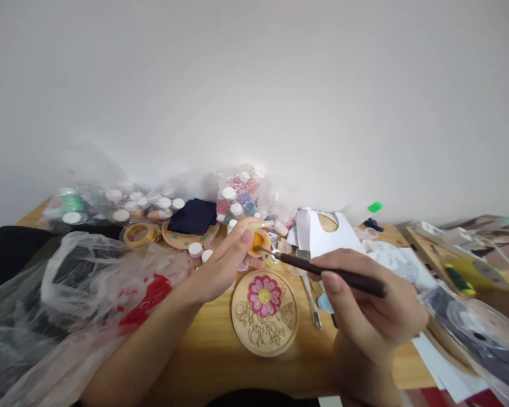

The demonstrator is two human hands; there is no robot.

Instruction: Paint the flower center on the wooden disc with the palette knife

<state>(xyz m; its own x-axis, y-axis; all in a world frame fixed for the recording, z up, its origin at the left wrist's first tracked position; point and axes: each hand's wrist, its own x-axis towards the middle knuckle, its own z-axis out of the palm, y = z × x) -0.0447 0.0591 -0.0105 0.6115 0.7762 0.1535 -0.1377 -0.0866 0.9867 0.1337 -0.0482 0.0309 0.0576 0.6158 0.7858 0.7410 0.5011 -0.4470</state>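
Note:
My left hand (229, 257) is closed around a small open pot of orange-yellow paste (258, 243), tilted toward me. Between the fingers of my right hand (369, 299) is a dark-handled tool (335, 272) with a thin metal shaft. Its tip reaches into the pot; the tip's exact shape is hard to make out. Below both hands, a round wooden plaque (264, 345) lies flat on the table. A pink flower with a yellow centre is coloured on it, and gold outlines of more blossoms cover its lower part.
Clear plastic bags (85, 282) spread over the left side. Behind are a bag of coloured jars (241, 192), white-lidded pots, a dark blue cloth (194, 216) and a yellow tape roll (138, 233). White paper (335, 240), a brush (313, 299) and a plastic-wrapped spool (470, 322) lie rightward.

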